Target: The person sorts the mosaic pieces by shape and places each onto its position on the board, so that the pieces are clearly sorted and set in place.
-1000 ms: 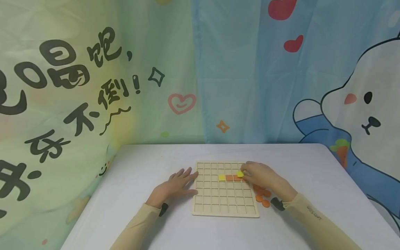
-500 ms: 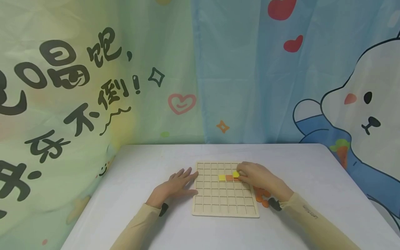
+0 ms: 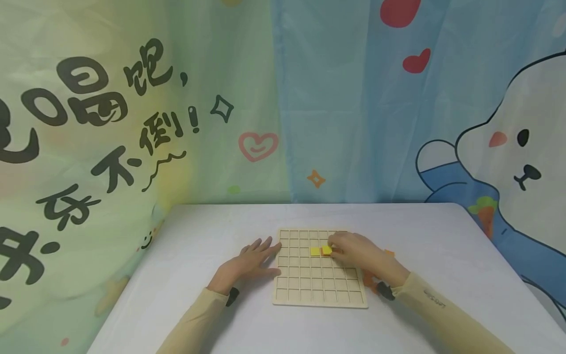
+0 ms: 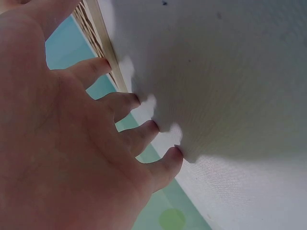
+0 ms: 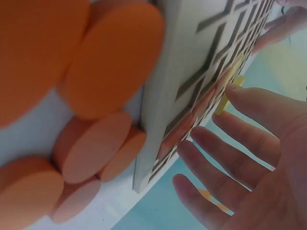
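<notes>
r hand [image 3: 359, 251] pinches ylw tile [image 3: 326, 250] abv brd [image 3: 316, 282]

beige sleeves [image 3: 196, 317], lettering [image 3: 435, 298] on the right, meet black wrist pieces [image 3: 385, 291].

Black Chinese lettering slants up the left of the backdrop [image 3: 247, 54]: an upper line [image 3: 95, 93] reads 唱吧 with a comma, and a lower line [image 3: 115, 169] reads 乐不倒 with an exclamation mark. Characters farther left are partly cut off. Small print [image 3: 435, 298] on the right sleeve [image 3: 455, 317] seems to begin "Lets"; the rest is too small to read.
</notes>
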Demonstrator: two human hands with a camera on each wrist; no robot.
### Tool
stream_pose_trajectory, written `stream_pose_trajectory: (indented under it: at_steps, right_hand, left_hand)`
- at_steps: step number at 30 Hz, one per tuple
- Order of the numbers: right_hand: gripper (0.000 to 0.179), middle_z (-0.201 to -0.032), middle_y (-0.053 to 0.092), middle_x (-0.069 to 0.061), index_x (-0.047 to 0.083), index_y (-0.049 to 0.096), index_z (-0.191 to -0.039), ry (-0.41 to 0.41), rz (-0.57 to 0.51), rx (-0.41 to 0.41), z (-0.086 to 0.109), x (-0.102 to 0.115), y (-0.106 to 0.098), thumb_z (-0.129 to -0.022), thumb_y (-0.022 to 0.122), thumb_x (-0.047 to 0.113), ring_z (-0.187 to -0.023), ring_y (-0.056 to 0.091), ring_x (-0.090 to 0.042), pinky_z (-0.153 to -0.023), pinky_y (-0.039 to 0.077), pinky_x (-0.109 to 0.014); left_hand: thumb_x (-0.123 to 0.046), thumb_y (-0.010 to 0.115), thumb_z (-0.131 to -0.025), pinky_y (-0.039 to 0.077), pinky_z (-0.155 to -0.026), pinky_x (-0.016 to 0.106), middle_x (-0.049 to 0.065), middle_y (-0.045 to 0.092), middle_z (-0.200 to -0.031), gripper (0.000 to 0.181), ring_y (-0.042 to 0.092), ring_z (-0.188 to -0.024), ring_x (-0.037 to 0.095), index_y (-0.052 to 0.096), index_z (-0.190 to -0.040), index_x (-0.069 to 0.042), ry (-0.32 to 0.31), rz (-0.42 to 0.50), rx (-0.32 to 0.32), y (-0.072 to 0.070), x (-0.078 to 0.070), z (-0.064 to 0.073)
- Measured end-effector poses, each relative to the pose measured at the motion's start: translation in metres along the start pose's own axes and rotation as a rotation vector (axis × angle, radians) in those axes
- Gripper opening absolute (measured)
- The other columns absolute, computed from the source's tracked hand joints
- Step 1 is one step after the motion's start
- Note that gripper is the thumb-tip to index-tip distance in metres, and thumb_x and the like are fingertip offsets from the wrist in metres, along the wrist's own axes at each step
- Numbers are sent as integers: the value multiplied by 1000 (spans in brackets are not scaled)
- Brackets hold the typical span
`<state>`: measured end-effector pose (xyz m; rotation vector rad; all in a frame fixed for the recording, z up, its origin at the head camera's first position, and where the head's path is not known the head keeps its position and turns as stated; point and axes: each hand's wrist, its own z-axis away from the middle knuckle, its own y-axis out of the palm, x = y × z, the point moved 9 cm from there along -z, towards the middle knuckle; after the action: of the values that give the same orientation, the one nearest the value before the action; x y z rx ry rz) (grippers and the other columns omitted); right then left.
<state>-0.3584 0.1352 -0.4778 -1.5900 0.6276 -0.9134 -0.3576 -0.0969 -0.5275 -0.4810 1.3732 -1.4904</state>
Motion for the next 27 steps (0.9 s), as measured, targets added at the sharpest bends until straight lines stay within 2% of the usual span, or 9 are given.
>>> stream_pose_trajectory:
  at_steps: [7, 14, 22, 27]
  right_hand:
    - [14, -90, 62, 5, 12, 68, -100, -33, 1, -20, -4, 12, 1, -92, 74, 22, -71, 47, -8, -65, 45, -27]
    - [17, -88, 61, 5, 11, 69, -103, -71, 20, -35, -11, 23, 2, -91, 74, 21, -70, 47, -7, -64, 45, -28]
    - [18, -93, 66, 1, 11, 69, -103, -77, 13, -10, -16, 30, 8, -91, 75, 21, -72, 52, -9, -64, 48, -29]
    - [14, -84, 59, 5, 11, 68, -100, -102, 14, -43, -20, 35, 7, -91, 74, 20, -66, 44, -8, -58, 40, -25]
  left_hand:
    - [-64, 54, -95, 17, -124, 61, 9, 17, -169, 79, 14, -156, 40, 26, -160, -29, -13, -7, -10, 0, 0, 0]
    - [-63, 53, -96, 17, -124, 61, 10, 17, -169, 79, 14, -156, 40, 25, -161, -29, -13, -15, -11, 1, 1, -2]
    - [-63, 52, -96, 18, -124, 61, 10, 17, -169, 78, 14, -155, 40, 25, -161, -29, -6, -23, -7, 2, 0, -1]
    - [-62, 55, -96, 18, -123, 61, 11, 18, -169, 79, 15, -155, 40, 25, -161, -28, -2, -10, -11, 1, -1, 0]
